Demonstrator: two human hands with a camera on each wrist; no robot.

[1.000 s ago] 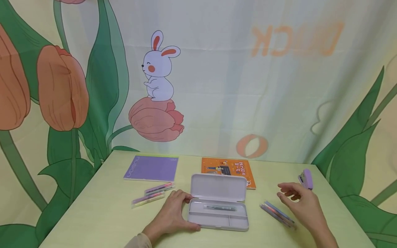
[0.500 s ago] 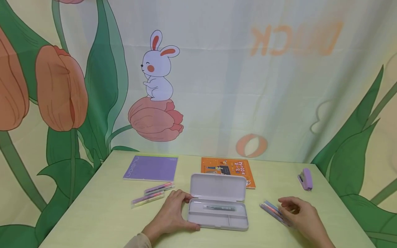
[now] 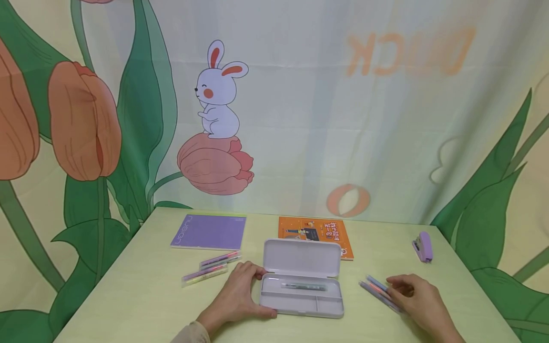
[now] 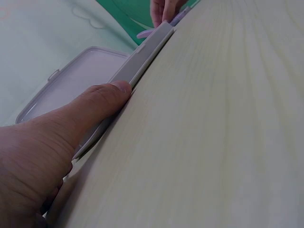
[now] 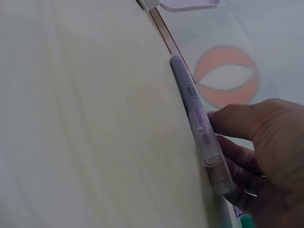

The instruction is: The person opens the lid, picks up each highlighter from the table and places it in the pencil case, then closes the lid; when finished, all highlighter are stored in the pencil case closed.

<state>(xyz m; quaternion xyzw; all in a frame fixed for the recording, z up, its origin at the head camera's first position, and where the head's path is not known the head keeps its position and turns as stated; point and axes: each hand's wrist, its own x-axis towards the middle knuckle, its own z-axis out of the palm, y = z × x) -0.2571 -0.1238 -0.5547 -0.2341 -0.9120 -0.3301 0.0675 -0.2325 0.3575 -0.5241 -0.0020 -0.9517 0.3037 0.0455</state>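
A pale grey pencil case [image 3: 287, 303] lies with its lid raised, a clear pen [image 3: 304, 287] in its long back compartment. My left hand [image 3: 238, 295] grips the case's left end, thumb along the front edge and fingers at the back corner; in the left wrist view the thumb presses the front wall. To the right of the case, several slim markers [image 3: 377, 296] lie side by side on the table. My right hand [image 3: 413, 297] pinches at their near ends. In the right wrist view a clear-capped marker [image 5: 192, 97] lies against the thumb, with the other fingers curled behind.
Several more markers [image 3: 210, 269] lie left of the case. A purple notebook [image 3: 210, 232] and an orange booklet [image 3: 347, 243] lie at the back. A purple stapler [image 3: 423, 247] stands at the right. A printed curtain [image 3: 291, 119] hangs behind the table.
My right hand has come down and left onto the right-hand markers, and these have spread apart slightly. The left hand and the case have stayed put.
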